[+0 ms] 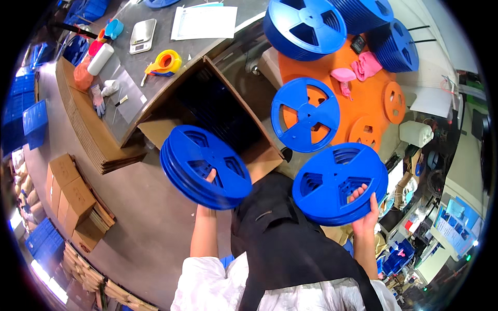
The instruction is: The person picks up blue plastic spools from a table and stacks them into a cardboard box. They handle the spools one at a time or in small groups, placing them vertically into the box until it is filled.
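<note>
A finger of the left hand (208,199) is hooked through a spoke opening of a stack of blue reels (205,167), and the stack is held up tilted, just in front of an open cardboard box (218,103). The fingers of the right hand (365,210) are curled over the lower rim of a second reel stack (340,184), one finger set in an opening; this stack is held up at the right, apart from the first. Behind it, a single blue reel (305,115) is seen on an orange surface (363,98) with pink gloves (365,66). Further reel stacks (305,28) are seen beyond. A tape dispenser (165,63) and a paper sheet (204,23) lie on the grey table (155,36) behind the box.
</note>
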